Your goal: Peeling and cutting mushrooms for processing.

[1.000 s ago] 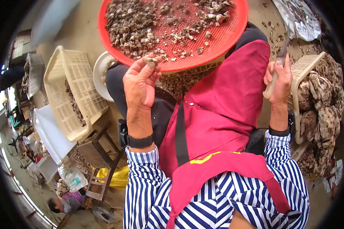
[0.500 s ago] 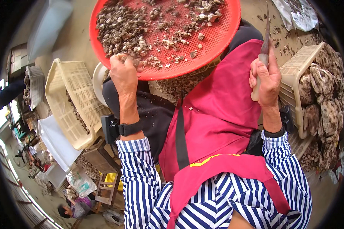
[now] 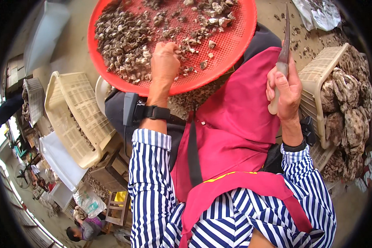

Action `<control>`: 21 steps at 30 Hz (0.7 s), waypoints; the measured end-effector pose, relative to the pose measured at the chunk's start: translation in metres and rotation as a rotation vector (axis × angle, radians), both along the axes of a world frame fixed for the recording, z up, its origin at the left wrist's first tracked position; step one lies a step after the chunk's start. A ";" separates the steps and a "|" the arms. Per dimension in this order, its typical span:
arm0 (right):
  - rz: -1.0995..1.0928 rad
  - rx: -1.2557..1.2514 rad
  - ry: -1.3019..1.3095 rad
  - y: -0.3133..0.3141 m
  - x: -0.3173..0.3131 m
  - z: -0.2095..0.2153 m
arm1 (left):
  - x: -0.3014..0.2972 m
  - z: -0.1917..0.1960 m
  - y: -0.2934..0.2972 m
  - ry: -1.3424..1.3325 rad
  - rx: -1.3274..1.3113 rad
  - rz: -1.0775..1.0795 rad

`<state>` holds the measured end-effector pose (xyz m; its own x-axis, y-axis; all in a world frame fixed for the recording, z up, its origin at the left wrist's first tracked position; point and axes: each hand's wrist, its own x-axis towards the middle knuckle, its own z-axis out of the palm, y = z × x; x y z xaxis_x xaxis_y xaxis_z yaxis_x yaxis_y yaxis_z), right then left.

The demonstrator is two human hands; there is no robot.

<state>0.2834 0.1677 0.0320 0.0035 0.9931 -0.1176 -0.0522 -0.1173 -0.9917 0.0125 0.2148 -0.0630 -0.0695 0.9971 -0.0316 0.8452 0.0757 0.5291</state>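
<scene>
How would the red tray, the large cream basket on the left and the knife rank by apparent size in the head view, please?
1. Red tray, though the top edge cuts it off
2. Cream basket
3. Knife, long but thin

The tray [image 3: 221, 58] looks plastic, the pieces [image 3: 122, 41] rough.

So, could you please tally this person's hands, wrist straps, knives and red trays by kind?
Left hand and right hand: 2
Left wrist strap and right wrist strap: 2
Pointed knife: 1
Red tray: 1
Total: 6
</scene>
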 end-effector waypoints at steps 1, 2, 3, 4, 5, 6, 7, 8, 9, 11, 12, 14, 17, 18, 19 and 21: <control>-0.001 -0.003 0.000 0.000 0.000 0.001 | -0.005 -0.001 0.003 0.023 0.034 -0.011; 0.000 -0.009 0.021 0.000 0.000 0.002 | -0.008 -0.001 0.003 0.024 0.031 -0.010; -0.003 -0.015 0.043 0.001 0.000 0.002 | -0.008 0.008 0.004 -0.359 -0.149 0.173; -0.004 -0.019 0.046 0.002 0.000 0.003 | -0.010 0.014 0.003 -0.740 -0.330 0.359; 0.000 -0.030 0.034 0.003 0.001 0.004 | -0.014 0.015 0.000 -0.992 -0.347 0.412; 0.007 -0.040 0.022 0.004 0.001 0.005 | -0.018 0.018 -0.004 -0.990 -0.347 0.415; 0.009 -0.042 0.024 0.004 0.001 0.004 | -0.021 0.021 -0.007 -1.210 -0.378 0.477; 0.012 -0.030 0.018 0.005 0.001 0.004 | -0.024 0.023 -0.010 -1.432 -0.406 0.538; 0.014 -0.018 0.010 0.005 0.001 0.004 | -0.026 0.024 -0.013 -1.506 -0.414 0.577; 0.024 -0.011 0.013 0.005 0.000 0.003 | -0.033 0.022 -0.020 -1.590 -0.406 0.555; 0.028 -0.003 0.012 0.005 0.000 0.004 | -0.034 0.024 -0.023 -1.675 -0.403 0.525; 0.034 -0.001 0.012 0.004 -0.002 0.005 | -0.037 0.028 -0.027 -1.712 -0.413 0.501; 0.062 -0.005 0.002 0.003 0.003 0.002 | -0.032 0.034 -0.030 -1.808 -0.429 0.387; 0.093 -0.014 -0.001 0.003 0.004 0.001 | -0.027 0.036 -0.033 -1.741 -0.379 0.382; 0.094 -0.013 -0.001 0.003 0.003 0.003 | -0.021 0.044 -0.036 -1.669 -0.328 0.379; 0.151 -0.015 -0.128 0.002 -0.003 0.006 | -0.011 0.056 -0.044 -1.700 -0.284 0.367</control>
